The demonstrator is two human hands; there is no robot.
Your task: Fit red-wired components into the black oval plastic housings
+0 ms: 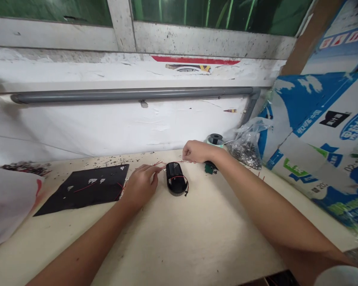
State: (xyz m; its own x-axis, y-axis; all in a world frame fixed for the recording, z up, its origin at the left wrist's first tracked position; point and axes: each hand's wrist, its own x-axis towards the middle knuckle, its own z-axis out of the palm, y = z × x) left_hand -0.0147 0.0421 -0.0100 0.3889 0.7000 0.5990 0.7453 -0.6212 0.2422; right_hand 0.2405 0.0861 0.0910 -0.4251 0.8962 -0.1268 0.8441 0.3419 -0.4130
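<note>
A black oval device (176,178) with a rounded casing lies on the table between my hands, a thin red wire (187,183) looped over its lower part. Close by its left side is my left hand (143,184), fingers curled, fingertips by several thin red wires (158,163); what they pinch is too small to make out. Beyond the device's upper right, my right hand (195,151) is closed in a pinch. A thin red strand shows at its fingertips, running toward the device. The wrist partly hides a small green piece (209,167) with black parts.
A black sheet (91,186) with small white bits and red wires lies left. A white bag (12,202) stands at the left edge. Behind my right hand are a black spool (216,138) and a clear bag of small parts (246,151). Printed cartons (325,139) line the right.
</note>
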